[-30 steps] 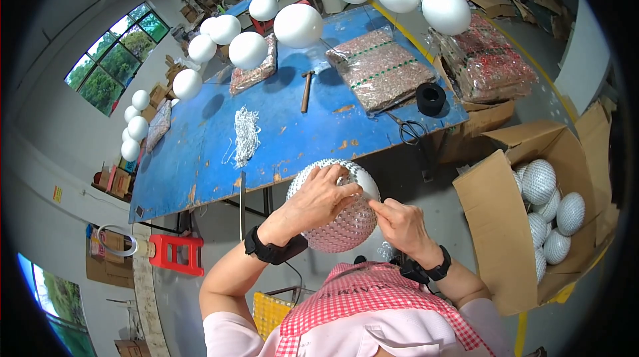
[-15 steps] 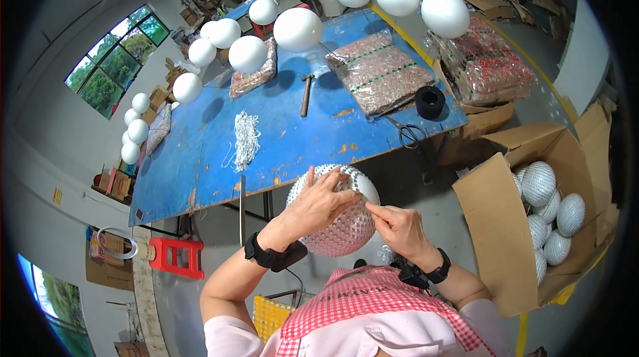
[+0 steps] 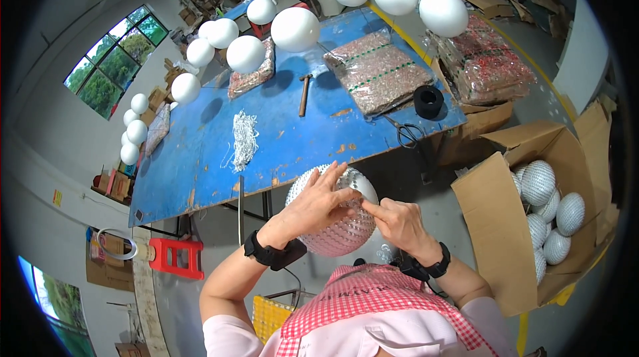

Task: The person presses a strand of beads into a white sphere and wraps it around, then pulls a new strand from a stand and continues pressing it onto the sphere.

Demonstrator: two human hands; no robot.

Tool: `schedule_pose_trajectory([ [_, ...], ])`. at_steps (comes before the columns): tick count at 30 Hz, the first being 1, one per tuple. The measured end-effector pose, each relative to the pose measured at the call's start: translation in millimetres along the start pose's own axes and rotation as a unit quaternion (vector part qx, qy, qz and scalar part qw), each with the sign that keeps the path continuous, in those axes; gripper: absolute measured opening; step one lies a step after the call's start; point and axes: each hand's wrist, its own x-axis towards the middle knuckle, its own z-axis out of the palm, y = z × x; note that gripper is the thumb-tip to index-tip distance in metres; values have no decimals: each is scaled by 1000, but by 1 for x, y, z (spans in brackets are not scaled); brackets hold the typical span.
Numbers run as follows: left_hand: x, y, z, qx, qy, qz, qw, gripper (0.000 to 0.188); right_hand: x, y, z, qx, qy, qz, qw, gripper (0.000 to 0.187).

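In front of the table's near edge is a large white ball (image 3: 336,240), much of its surface covered with rows of small silvery beads. A smooth bare patch shows near its top right. Across the upper left of the ball lies my left hand (image 3: 318,202), fingers stretched and spread over the beads. My right hand (image 3: 401,225) is closed in a pinch at the ball's right side, its fingertips at the edge of the bare patch near my left fingers. Whatever is between the right fingertips is too small to make out.
On the blue table (image 3: 200,150) lie a bundle of silvery bead strings (image 3: 244,140), a hammer (image 3: 304,95), scissors (image 3: 407,133), a black tape roll (image 3: 428,102) and bagged beads (image 3: 379,74). Plain white balls (image 3: 295,29) stand around it. A carton (image 3: 492,237) of beaded balls is at right, a red stool (image 3: 176,258) at left.
My right fingertips have shifted slightly up and left along the ball's bare patch. The left hand's fingers have moved a little on the beads. The whole view has shifted slightly.
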Motion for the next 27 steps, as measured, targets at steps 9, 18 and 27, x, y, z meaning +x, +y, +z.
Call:
schedule_pose_trajectory([
  [9, 9, -23, 11, -145, -36, -16, 989, 31, 2, 13, 11, -18, 19, -36, 999, 32],
  [18, 11, -28, 18, -117, -37, -5, 992, 33, -5, 24, 12, 29, 44, 7, 999, 27],
  [27, 16, -29, 7, -123, -66, 25, 990, 36, -6, 7, 8, -70, 16, 5, 997, 30],
])
